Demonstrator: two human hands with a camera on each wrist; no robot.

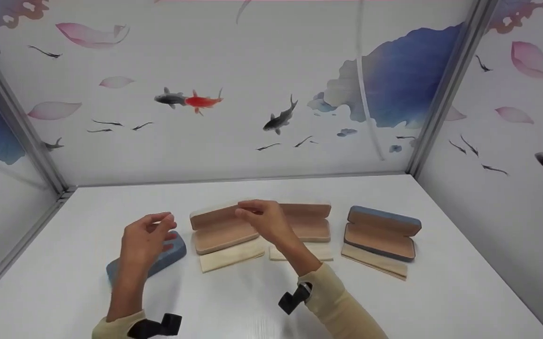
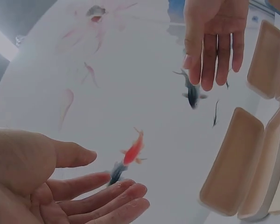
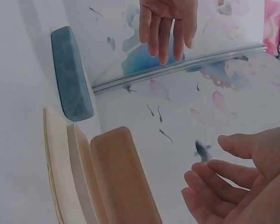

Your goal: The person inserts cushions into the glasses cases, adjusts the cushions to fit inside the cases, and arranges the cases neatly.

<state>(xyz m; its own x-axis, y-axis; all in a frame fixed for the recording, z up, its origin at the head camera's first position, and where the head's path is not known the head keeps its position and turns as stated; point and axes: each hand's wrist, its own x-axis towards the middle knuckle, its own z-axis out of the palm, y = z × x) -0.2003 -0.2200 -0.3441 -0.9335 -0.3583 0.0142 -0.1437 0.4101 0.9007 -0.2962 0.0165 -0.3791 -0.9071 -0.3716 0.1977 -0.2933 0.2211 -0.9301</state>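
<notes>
My left hand (image 1: 142, 242) hovers over a closed blue glasses case (image 1: 175, 252), its fingers relaxed and holding nothing. The right hand (image 1: 264, 219) is raised in front of two open cream glasses cases, also holding nothing, and hides part of both. The left cream case (image 1: 224, 235) and the right cream case (image 1: 307, 228) show tan linings. A folded cream cloth (image 1: 231, 255) lies in front of the left one, another cloth (image 1: 302, 253) before the right one. In the left wrist view, loosely bent fingers (image 2: 116, 198) show bare; so do the fingers (image 3: 219, 186) in the right wrist view.
To the right stands an open blue glasses case (image 1: 382, 235) with a folded cloth (image 1: 374, 262) in front of it. The white table (image 1: 234, 306) is bounded by printed panels with fish and petals, joined by metal posts (image 1: 452, 84). Both wrists carry black cameras (image 1: 295, 298).
</notes>
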